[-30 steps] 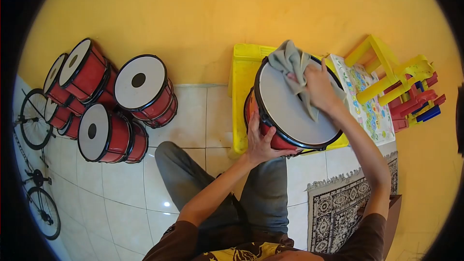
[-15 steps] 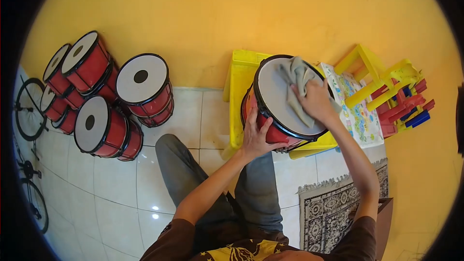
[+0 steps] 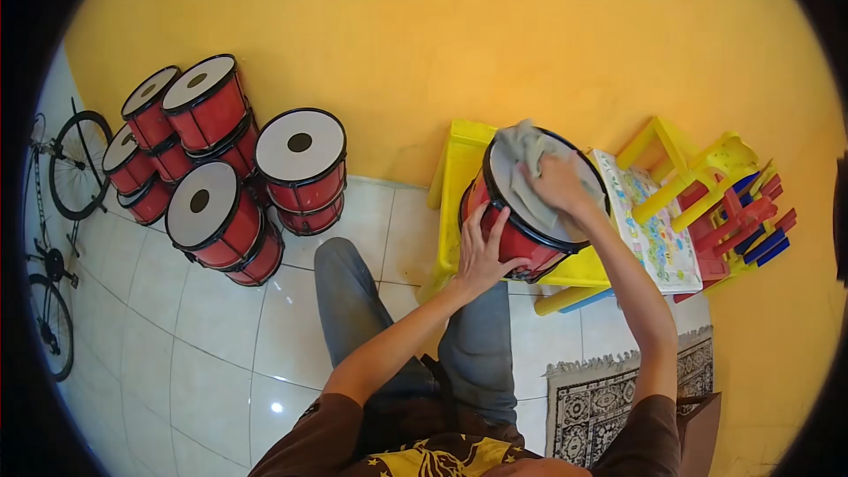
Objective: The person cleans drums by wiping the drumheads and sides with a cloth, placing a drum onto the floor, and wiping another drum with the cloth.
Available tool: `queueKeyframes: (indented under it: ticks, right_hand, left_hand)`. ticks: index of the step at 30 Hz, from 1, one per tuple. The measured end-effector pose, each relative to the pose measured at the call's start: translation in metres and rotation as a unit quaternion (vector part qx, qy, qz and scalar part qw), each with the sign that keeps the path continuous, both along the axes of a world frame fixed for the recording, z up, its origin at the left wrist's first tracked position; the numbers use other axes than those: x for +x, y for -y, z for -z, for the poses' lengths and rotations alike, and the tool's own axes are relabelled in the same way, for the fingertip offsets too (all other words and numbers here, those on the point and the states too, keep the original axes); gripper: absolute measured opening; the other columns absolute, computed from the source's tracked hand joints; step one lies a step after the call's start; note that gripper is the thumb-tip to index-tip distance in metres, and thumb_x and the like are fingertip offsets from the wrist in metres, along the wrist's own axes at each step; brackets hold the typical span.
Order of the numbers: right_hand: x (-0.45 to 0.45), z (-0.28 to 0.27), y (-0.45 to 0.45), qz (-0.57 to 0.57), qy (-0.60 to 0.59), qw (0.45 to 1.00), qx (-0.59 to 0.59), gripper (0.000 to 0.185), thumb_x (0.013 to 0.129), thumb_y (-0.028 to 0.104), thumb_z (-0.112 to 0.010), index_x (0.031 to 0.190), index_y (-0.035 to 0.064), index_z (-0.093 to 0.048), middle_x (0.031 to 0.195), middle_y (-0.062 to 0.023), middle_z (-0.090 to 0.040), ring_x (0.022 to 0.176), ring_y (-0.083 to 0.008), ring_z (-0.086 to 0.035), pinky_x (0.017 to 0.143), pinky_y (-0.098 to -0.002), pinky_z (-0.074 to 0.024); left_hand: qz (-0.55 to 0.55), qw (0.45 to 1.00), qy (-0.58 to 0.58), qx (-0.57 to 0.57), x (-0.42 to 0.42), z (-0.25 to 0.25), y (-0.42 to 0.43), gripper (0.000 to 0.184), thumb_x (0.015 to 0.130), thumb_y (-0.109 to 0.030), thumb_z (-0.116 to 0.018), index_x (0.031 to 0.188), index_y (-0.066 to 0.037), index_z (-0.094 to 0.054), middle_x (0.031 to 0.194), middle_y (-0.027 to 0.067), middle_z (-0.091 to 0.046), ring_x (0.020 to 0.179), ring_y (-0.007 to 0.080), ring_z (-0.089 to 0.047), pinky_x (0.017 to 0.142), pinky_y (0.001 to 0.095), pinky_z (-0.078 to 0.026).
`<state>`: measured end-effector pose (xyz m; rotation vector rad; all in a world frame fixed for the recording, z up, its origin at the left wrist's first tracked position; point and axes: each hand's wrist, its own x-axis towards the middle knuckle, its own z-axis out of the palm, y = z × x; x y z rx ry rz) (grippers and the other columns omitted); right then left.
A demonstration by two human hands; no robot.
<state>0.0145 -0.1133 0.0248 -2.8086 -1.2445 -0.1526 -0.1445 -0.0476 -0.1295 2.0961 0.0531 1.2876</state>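
The red, black-rimmed drum (image 3: 521,243) sits right of centre, on the yellow plastic counter (image 3: 455,168); the hands are apart, the left hand (image 3: 481,261) braced on its near side, the right hand (image 3: 558,185) pressing a grey cloth (image 3: 521,155); this has shifted toward the upper-left rim, covering that side.

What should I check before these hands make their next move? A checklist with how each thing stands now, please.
1. Left hand braced against drum: ok.
2. Right hand on the cloth: ok.
3. Cloth touching the drum's white top: ok.
4. Drum's base fully on the yellow table: cannot tell; its underside is hidden.
5. Nearest floor drum apart from both hands: ok.
6. White top fully in sight: not ok; cloth and hand cover part.
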Motion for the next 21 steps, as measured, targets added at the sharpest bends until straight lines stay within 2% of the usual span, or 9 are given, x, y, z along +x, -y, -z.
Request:
queueKeyframes:
  ticks: [3, 6, 9, 11, 13, 16, 19, 20, 21]
  right_hand:
    - [-0.032, -0.007, 0.014, -0.132, -0.037, 0.989, -0.048, 0.070, 0.094, 0.060, -0.045, 0.113, -0.0055, -0.062, 0.112, -0.0280, -0.063, 0.109, -0.0429, -0.059, 0.111, -0.0657, -0.0161]
    - [-0.045, -0.011, 0.038, -0.158, -0.073, 0.983, 0.059, 0.073, 0.093, 0.064, -0.044, 0.113, -0.0032, -0.063, 0.112, -0.0280, -0.063, 0.109, -0.0419, -0.060, 0.111, -0.0662, -0.0148]
    - [-0.020, 0.008, 0.054, -0.025, -0.020, 0.999, 0.003, 0.074, 0.092, 0.068, -0.041, 0.121, 0.0028, -0.061, 0.116, -0.0258, -0.063, 0.113, -0.0420, -0.058, 0.110, -0.0683, -0.0123]
    - [-0.006, 0.003, 0.042, 0.016, -0.046, 0.999, 0.025, 0.076, 0.091, 0.071, -0.038, 0.125, 0.0062, -0.060, 0.122, -0.0237, -0.062, 0.119, -0.0430, -0.055, 0.108, -0.0725, -0.0083]
    - [0.032, 0.012, 0.028, 0.035, -0.016, 0.998, 0.049, 0.079, 0.091, 0.072, -0.035, 0.128, 0.0069, -0.060, 0.125, -0.0218, -0.061, 0.123, -0.0431, -0.053, 0.107, -0.0754, -0.0056]
    - [0.048, 0.020, 0.016, 0.071, 0.050, 0.990, 0.109, 0.079, 0.094, 0.069, -0.033, 0.126, 0.0035, -0.061, 0.128, -0.0227, -0.060, 0.124, -0.0410, -0.053, 0.105, -0.0773, -0.0057]
    - [0.037, 0.019, 0.028, 0.116, 0.137, 0.982, -0.052, 0.076, 0.097, 0.064, -0.030, 0.118, -0.0007, -0.065, 0.122, -0.0243, -0.063, 0.118, -0.0399, -0.058, 0.106, -0.0767, -0.0095]
    - [0.011, 0.004, 0.037, 0.104, 0.159, 0.979, -0.072, 0.072, 0.100, 0.056, -0.031, 0.102, -0.0048, -0.068, 0.100, -0.0271, -0.069, 0.100, -0.0422, -0.066, 0.103, -0.0728, -0.0250]
    - [-0.005, 0.002, 0.049, 0.098, 0.157, 0.979, -0.082, 0.069, 0.100, 0.055, -0.033, 0.096, -0.0039, -0.068, 0.094, -0.0259, -0.069, 0.094, -0.0418, -0.066, 0.099, -0.0702, -0.0307]
  left_hand:
    - [-0.002, 1.000, -0.007, -0.002, 0.001, 0.000, 0.000, 0.110, 0.064, -0.052, -0.084, 0.152, -0.016, -0.028, 0.143, 0.0280, -0.029, 0.127, 0.0460, -0.036, 0.105, 0.0544, -0.033]
    - [0.000, 1.000, -0.011, 0.001, -0.003, -0.001, 0.000, 0.107, 0.065, -0.050, -0.085, 0.151, -0.016, -0.031, 0.142, 0.0280, -0.030, 0.125, 0.0461, -0.037, 0.104, 0.0543, -0.034]
    - [0.008, 1.000, 0.018, 0.011, 0.001, -0.001, -0.005, 0.106, 0.065, -0.049, -0.085, 0.151, -0.017, -0.031, 0.140, 0.0280, -0.031, 0.125, 0.0461, -0.037, 0.103, 0.0542, -0.035]
    - [-0.001, 1.000, -0.001, 0.009, 0.001, 0.000, -0.004, 0.108, 0.064, -0.048, -0.086, 0.151, -0.018, -0.029, 0.139, 0.0282, -0.031, 0.125, 0.0454, -0.038, 0.102, 0.0537, -0.036]
    - [0.000, 1.000, 0.006, 0.021, 0.000, -0.003, -0.006, 0.108, 0.064, -0.049, -0.086, 0.151, -0.017, -0.030, 0.139, 0.0280, -0.031, 0.124, 0.0450, -0.038, 0.102, 0.0536, -0.037]
    - [-0.005, 1.000, -0.005, 0.031, 0.003, -0.002, -0.010, 0.114, 0.057, -0.052, -0.089, 0.147, -0.014, -0.032, 0.140, 0.0267, -0.031, 0.125, 0.0444, -0.037, 0.102, 0.0537, -0.037]
    - [-0.001, 0.999, 0.017, 0.049, 0.007, 0.003, -0.013, 0.114, 0.055, -0.051, -0.090, 0.147, -0.014, -0.033, 0.140, 0.0264, -0.032, 0.125, 0.0439, -0.038, 0.102, 0.0528, -0.038]
    - [-0.011, 0.998, 0.018, 0.052, 0.007, 0.004, -0.012, 0.114, 0.055, -0.051, -0.090, 0.147, -0.013, -0.033, 0.140, 0.0262, -0.032, 0.125, 0.0433, -0.038, 0.102, 0.0518, -0.038]
    - [-0.006, 0.998, 0.021, 0.050, 0.006, 0.005, -0.013, 0.111, 0.057, -0.052, -0.089, 0.147, -0.014, -0.034, 0.139, 0.0264, -0.033, 0.124, 0.0433, -0.039, 0.101, 0.0523, -0.038]
